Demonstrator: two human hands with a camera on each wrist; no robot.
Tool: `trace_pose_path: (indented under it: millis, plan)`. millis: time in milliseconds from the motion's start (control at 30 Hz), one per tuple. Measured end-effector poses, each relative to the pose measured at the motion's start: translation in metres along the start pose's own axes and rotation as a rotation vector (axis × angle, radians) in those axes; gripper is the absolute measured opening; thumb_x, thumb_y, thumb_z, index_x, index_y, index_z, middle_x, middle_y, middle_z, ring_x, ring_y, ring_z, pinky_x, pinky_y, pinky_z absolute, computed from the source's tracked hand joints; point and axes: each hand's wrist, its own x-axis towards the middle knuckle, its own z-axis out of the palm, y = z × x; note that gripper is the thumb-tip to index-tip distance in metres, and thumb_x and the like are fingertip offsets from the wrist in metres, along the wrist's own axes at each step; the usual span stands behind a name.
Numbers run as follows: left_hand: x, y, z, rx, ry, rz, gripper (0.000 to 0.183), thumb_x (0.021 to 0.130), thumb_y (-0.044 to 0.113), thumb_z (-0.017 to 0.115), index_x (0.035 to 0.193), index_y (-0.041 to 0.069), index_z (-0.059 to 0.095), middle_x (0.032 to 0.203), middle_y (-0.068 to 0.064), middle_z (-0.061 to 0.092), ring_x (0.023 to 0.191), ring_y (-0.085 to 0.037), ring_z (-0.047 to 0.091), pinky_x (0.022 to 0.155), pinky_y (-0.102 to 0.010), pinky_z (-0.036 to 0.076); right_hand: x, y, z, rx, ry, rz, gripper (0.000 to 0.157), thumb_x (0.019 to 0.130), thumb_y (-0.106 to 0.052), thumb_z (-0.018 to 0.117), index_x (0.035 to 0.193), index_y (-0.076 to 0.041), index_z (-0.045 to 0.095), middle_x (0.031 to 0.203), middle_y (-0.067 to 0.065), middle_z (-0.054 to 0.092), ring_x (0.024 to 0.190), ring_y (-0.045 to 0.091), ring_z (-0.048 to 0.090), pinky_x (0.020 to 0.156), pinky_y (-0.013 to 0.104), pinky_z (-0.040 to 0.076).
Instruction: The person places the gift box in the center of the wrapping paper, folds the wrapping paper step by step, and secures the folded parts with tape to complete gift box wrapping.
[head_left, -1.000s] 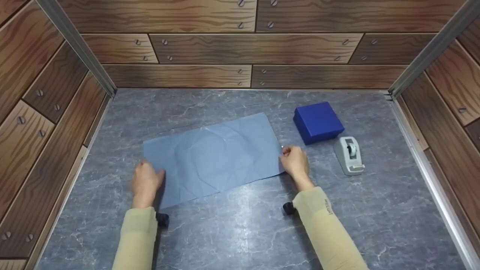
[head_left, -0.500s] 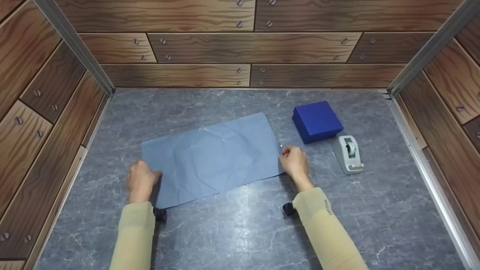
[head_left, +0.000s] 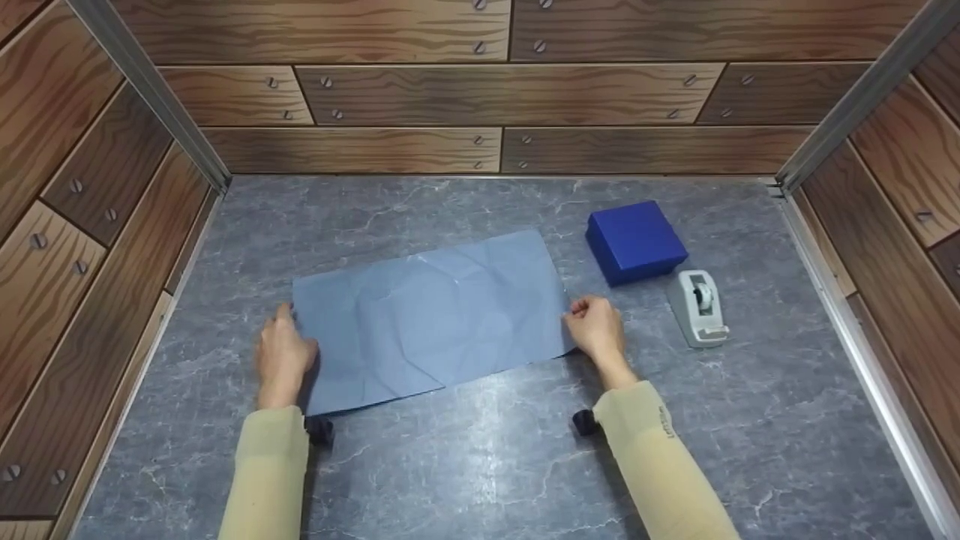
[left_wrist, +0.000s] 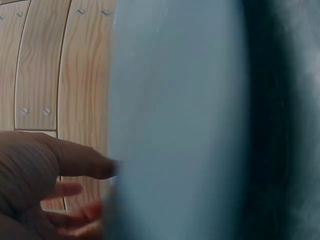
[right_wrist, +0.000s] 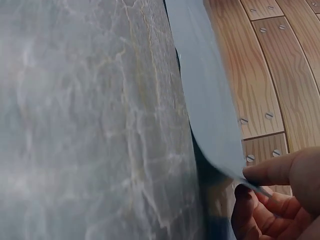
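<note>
A creased blue sheet of paper (head_left: pixel 442 315) lies slantwise between the hands, just above the table in places. My left hand (head_left: pixel 283 360) holds its left edge; in the left wrist view the thumb (left_wrist: pixel 90 161) meets the paper edge, with the other fingers partly hidden behind it. At the opposite end, my right hand (head_left: pixel 596 330) pinches the right edge near the lower corner. The right wrist view shows the paper (right_wrist: pixel 207 90) curving up into the grip of thumb and fingers (right_wrist: pixel 272 200).
A dark blue box (head_left: pixel 637 241) stands beyond the right hand. Close to it is a pale grey tape dispenser (head_left: pixel 701 309) with a roll in it. The grey marbled table (head_left: pixel 465 465) is enclosed by wood-patterned walls (head_left: pixel 405 94) at the back and sides.
The paper has shifted slightly to the right, and its near edge now shows a shadow beneath. The right hand has moved a little right and nearer; the left hand first drew left, then its fingers reached forward.
</note>
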Motion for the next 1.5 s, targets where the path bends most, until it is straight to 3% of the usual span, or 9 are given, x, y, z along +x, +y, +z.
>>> trace_pose_path:
  millis: [167, 433, 600, 800, 1033, 1167, 1400, 1500]
  plan:
    - [0.002, 0.003, 0.004, -0.093, 0.059, 0.088, 0.062, 0.077, -0.006, 0.053, 0.136, 0.002, 0.036, 0.121, -0.029, 0.046, 0.108, -0.044, 0.046, 0.083, -0.053, 0.041, -0.004, 0.010, -0.008, -0.012, -0.011, -0.006, 0.013, 0.079, -0.018, 0.065, 0.083, -0.005, 0.064, 0.078, 0.007, 0.062, 0.073, 0.023, 0.057, 0.066, 0.038, 0.045]
    - [0.003, 0.006, 0.009, -0.019, 0.067, 0.214, 0.045, 0.080, 0.001, 0.063, 0.124, 0.002, 0.051, 0.102, -0.025, 0.061, 0.090, -0.039, 0.059, 0.069, -0.050, 0.047, -0.013, 0.029, -0.025, -0.113, -0.117, -0.046, 0.012, 0.073, -0.015, 0.066, 0.067, -0.011, 0.056, 0.064, 0.002, 0.053, 0.060, 0.020, 0.050, 0.055, 0.033, 0.039]
    - [0.000, 0.010, 0.014, 0.024, 0.052, 0.220, 0.043, 0.080, 0.003, 0.064, 0.122, 0.004, 0.053, 0.101, -0.024, 0.062, 0.088, -0.040, 0.059, 0.067, -0.052, 0.046, -0.022, 0.038, -0.034, -0.155, -0.204, -0.057, 0.014, 0.069, -0.014, 0.066, 0.062, -0.012, 0.054, 0.060, 0.001, 0.051, 0.056, 0.019, 0.048, 0.051, 0.031, 0.038]
    - [0.001, 0.018, 0.020, 0.085, 0.056, 0.245, 0.043, 0.079, 0.006, 0.065, 0.121, 0.006, 0.054, 0.101, -0.020, 0.063, 0.083, -0.039, 0.060, 0.064, -0.051, 0.047, -0.031, 0.046, -0.044, -0.150, -0.229, -0.084, 0.015, 0.068, -0.012, 0.068, 0.061, -0.011, 0.055, 0.058, 0.002, 0.052, 0.054, 0.018, 0.048, 0.051, 0.030, 0.039]
    - [0.003, 0.026, 0.026, 0.064, 0.033, 0.258, 0.044, 0.081, 0.003, 0.061, 0.124, 0.004, 0.052, 0.114, -0.021, 0.058, 0.096, -0.041, 0.056, 0.075, -0.055, 0.043, -0.039, 0.052, -0.049, -0.133, -0.310, -0.092, 0.015, 0.066, -0.008, 0.069, 0.061, -0.009, 0.055, 0.057, 0.001, 0.051, 0.053, 0.017, 0.048, 0.049, 0.029, 0.039]
    - [0.002, 0.027, 0.029, 0.068, 0.016, 0.270, 0.045, 0.081, 0.003, 0.062, 0.124, 0.004, 0.052, 0.114, -0.022, 0.058, 0.096, -0.042, 0.056, 0.074, -0.055, 0.044, -0.041, 0.054, -0.053, -0.127, -0.354, -0.080, 0.018, 0.068, -0.009, 0.069, 0.060, -0.009, 0.053, 0.055, 0.000, 0.049, 0.049, 0.014, 0.045, 0.047, 0.027, 0.036]
    - [0.000, 0.029, 0.032, 0.091, 0.028, 0.297, 0.042, 0.080, 0.002, 0.062, 0.122, 0.005, 0.054, 0.109, -0.021, 0.060, 0.092, -0.040, 0.058, 0.072, -0.054, 0.045, -0.037, 0.048, -0.069, -0.213, -0.354, 0.018, 0.032, 0.074, -0.032, 0.073, 0.078, -0.007, 0.053, 0.068, 0.005, 0.052, 0.060, 0.020, 0.048, 0.052, 0.032, 0.037]
    - [-0.001, 0.030, 0.033, 0.106, 0.024, 0.297, 0.044, 0.079, 0.001, 0.062, 0.122, 0.004, 0.054, 0.112, -0.022, 0.058, 0.095, -0.041, 0.057, 0.074, -0.054, 0.044, -0.031, 0.043, -0.070, -0.239, -0.304, -0.028, 0.036, 0.076, -0.033, 0.071, 0.092, -0.005, 0.055, 0.084, 0.011, 0.056, 0.075, 0.027, 0.053, 0.062, 0.040, 0.042]
